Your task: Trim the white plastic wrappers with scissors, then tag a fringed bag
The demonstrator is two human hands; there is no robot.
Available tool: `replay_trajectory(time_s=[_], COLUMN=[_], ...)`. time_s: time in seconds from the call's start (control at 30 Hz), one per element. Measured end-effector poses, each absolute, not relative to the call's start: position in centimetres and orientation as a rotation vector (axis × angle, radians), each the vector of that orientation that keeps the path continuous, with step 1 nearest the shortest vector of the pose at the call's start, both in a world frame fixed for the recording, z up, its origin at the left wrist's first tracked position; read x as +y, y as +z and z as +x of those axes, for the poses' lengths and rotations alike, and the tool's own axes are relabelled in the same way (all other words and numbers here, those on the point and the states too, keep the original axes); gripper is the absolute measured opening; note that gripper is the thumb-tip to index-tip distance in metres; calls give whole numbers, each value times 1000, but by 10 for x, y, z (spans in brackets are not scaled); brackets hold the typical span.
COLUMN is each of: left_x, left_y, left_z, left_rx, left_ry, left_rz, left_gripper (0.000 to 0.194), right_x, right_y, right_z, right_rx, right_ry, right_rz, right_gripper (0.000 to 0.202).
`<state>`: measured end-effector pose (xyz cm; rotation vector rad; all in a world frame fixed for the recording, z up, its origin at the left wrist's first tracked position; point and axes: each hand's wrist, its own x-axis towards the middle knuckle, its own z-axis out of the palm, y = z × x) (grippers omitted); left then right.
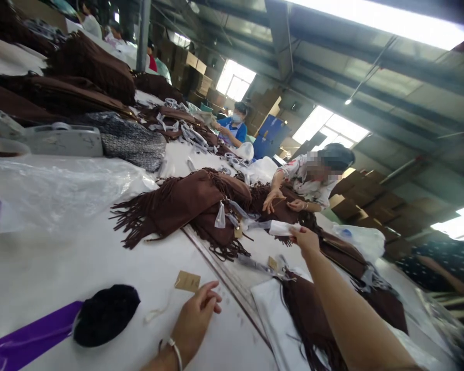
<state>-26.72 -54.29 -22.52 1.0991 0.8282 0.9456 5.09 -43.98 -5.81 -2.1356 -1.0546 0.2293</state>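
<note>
My left hand, with a bangle at the wrist, is over the white table, fingers apart and slightly bent, beside a tan tag with a pale string. My right hand reaches forward and pinches the end of a white wrapped strip. That strip runs left toward a brown fringed bag with plastic-wrapped parts and a small tag. Nearer to me, another brown fringed bag lies under my right forearm.
A black round item and a purple strip lie at the lower left. Clear plastic and a grey device are beyond. Across the table, a person handles brown bags. A seam crosses the tabletop.
</note>
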Motion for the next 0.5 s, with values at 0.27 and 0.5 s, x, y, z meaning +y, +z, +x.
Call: replay_trajectory(time_s=[0.27, 0.5], left_x=[-549, -544], left_y=[-237, -234], left_z=[-258, -257], left_rx=[876, 887], left_ry=[916, 888], left_rz=[1230, 1252], left_gripper=[33, 31], right_x=[-379, -348], right_y=[-67, -56], right_z=[89, 79], right_rx=[-1152, -1322], right_ry=[-411, -664], right_rz=[-2337, -2341], right_gripper=[25, 26])
